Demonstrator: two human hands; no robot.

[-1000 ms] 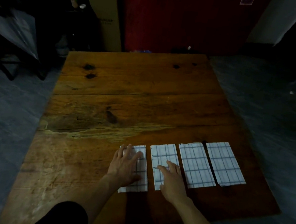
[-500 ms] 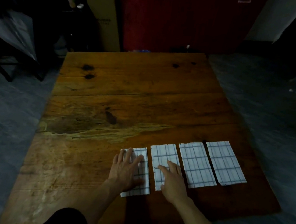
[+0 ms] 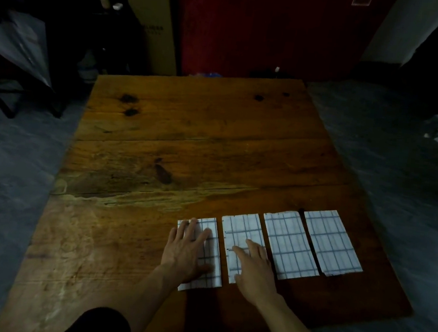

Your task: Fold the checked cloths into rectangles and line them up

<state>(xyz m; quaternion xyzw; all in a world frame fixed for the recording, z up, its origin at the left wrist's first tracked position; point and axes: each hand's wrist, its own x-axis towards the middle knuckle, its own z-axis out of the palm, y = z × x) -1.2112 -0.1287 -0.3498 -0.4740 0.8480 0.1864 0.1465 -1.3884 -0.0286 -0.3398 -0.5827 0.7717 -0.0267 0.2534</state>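
Two flat hands press cloths: left hand (image 3: 189, 249) on the end cloth (image 3: 210, 248), nudged slightly nearer its neighbour (image 3: 241, 235), under the right hand (image 3: 254, 269). Four folded rectangles line the worktop (image 3: 188, 141)'s near-right edge; nearly done.

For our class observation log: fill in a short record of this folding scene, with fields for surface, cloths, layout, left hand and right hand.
surface: wooden table
cloths: four folded checked rectangles
layout: one row near the front edge, narrow gaps between
left hand: flat on the leftmost cloth
right hand: flat on the second cloth
untouched: third cloth, rightmost cloth
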